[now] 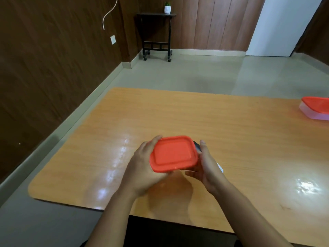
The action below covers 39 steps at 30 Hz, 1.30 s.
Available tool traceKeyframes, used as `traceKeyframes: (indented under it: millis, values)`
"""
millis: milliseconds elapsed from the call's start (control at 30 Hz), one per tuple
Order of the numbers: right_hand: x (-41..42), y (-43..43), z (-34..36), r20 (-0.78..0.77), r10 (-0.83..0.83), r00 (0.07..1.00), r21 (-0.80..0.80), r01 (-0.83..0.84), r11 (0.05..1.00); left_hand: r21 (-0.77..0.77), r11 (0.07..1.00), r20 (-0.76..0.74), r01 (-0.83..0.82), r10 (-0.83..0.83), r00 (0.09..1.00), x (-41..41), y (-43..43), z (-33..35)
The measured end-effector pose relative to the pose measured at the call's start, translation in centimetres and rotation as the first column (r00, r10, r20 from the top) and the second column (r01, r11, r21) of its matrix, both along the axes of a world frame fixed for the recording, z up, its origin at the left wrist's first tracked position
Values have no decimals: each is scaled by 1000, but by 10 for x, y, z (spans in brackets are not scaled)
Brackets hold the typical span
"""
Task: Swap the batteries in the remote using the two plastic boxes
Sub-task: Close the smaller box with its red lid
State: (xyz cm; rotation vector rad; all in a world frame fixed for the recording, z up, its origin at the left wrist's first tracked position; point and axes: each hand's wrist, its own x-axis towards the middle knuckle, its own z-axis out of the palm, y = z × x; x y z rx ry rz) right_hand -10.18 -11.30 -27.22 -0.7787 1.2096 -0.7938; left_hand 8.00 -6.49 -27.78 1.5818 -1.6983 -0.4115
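Observation:
I hold a small plastic box with an orange lid (pixel 173 153) above the wooden table (pixel 231 139), lid facing up. My left hand (pixel 142 166) grips its left side and underside. My right hand (pixel 206 166) grips its right side, thumb up along the edge. A dark remote (pixel 197 146) lies on the table just behind the box, mostly hidden by it and by my right hand; a pale part (pixel 220 168) shows past my right hand. A second box with an orange lid (pixel 316 107) stands at the table's far right edge, cut off by the frame.
The table's left and near edges drop to a grey floor. A dark panelled wall runs along the left. A small black side table (pixel 156 32) with a white pot stands at the far wall.

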Motion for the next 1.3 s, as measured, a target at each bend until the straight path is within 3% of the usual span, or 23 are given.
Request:
traceKeyframes:
  millis: [67, 133, 200, 267, 367, 467, 767, 867, 967, 1100, 1233, 1300]
  values:
    - [5, 3, -4, -36, 119, 992, -51, -121, 991, -75, 976, -27, -205, 203, 979, 18, 1, 0]
    - [11, 9, -11, -266, 232, 936, -123, -271, 955, -74, 906, -91, -417, 410, 908, 44, 6, 1]
    - [14, 13, -20, -582, 299, 756, -198, -488, 850, 11, 804, -152, -595, 590, 793, 73, 15, -2]
    - [18, 16, -24, -790, 265, 553, -220, -658, 720, 86, 687, -122, -721, 726, 677, 103, 28, -9]
    - [25, 21, -22, -875, 192, 443, -243, -748, 617, 155, 535, -48, -830, 844, 535, 134, 47, -20]
    - [30, 22, -25, -896, 150, 419, -261, -767, 585, 189, 482, -19, -855, 873, 488, 151, 60, -27]
    - [36, 21, -27, -901, 131, 414, -274, -776, 569, 262, 483, 203, -835, 818, 537, 162, 63, -41]
    - [36, 21, -28, -908, 147, 392, -254, -794, 552, 294, 488, 212, -821, 805, 555, 160, 64, -36]
    - [34, 20, -27, -910, 173, 376, -236, -814, 530, 201, 510, 258, -836, 796, 548, 147, 62, -23]
    - [31, 17, -19, -888, 214, 408, -240, -806, 541, 6, 670, 192, -742, 727, 659, 101, 44, -11]
    - [23, 13, -12, -891, 112, 440, -293, -746, 599, 73, 890, 69, -450, 445, 893, 38, 15, -13]
    - [16, 9, -9, -866, 12, 500, -368, -654, 660, 133, 947, 65, -291, 285, 956, 8, 7, -14]
